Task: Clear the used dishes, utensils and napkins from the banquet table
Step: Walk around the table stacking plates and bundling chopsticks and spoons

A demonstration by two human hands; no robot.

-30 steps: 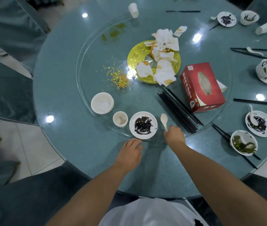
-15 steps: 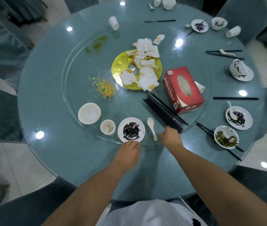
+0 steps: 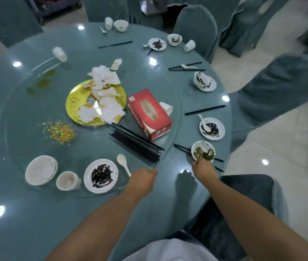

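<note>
A small white bowl of green leftovers (image 3: 203, 152) sits near the right edge of the round teal surface (image 3: 36, 213), just outside the rim of the glass turntable (image 3: 6, 132). The person's right hand (image 3: 204, 169) reaches to the bowl's near rim, fingertips touching it; whether its grip has closed on the rim cannot be told, since the fingers are hidden behind the back of the hand. A pair of black chopsticks (image 3: 182, 148) lies partly under the bowl. Beyond it, along the same edge, stands a sauce-smeared plate with a white spoon (image 3: 212, 128). The left hand (image 3: 142, 178) hovers low over the turntable's near edge, its grip loosely curled and holding nothing. Just left of it lie a white spoon (image 3: 123, 163) and a plate smeared with dark sauce (image 3: 101, 175), then a small cup (image 3: 67, 180) and a stack of white bowls (image 3: 40, 170). A bundle of black chopsticks (image 3: 136, 145) lies beyond the left hand, next to a red tissue box (image 3: 149, 113). Crumpled napkins (image 3: 102, 97) cover a gold centre disc (image 3: 74, 102). Bare surface lies between the two forearms, near the person. A covered chair (image 3: 252, 200) stands close to the edge under the right arm.
</note>
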